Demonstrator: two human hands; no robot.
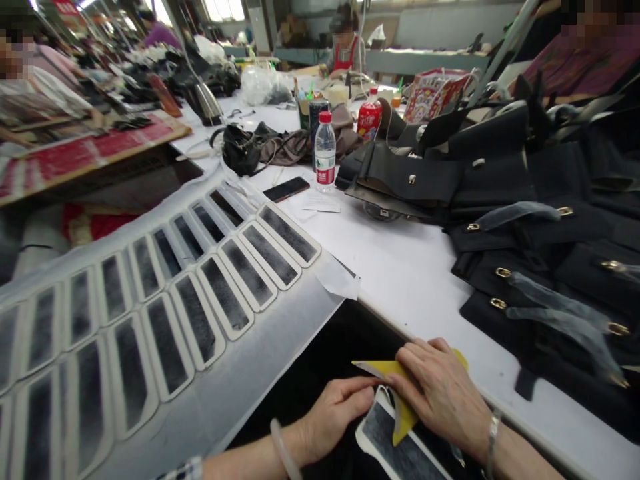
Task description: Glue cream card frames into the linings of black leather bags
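My right hand (435, 390) is closed around a flat yellow triangular scraper (406, 417). One edge of it lies over a dark panel (393, 445) with a pale rim, at the bottom of the view. My left hand (340, 410) pinches the looped pale edging at the panel's upper end, close to the scraper's edge. The panel's lower end runs out of the frame. To the left, several similar panels (165, 347) with pale rims and rounded corners lie in rows on a grey sheet (260, 373).
Black leather bag pieces (500, 160) with gold buckles are piled along the right of the white table (400, 267). Further back stand a water bottle (325, 157) and a red bottle (370, 117), near a phone (287, 189). Other people work at the far tables.
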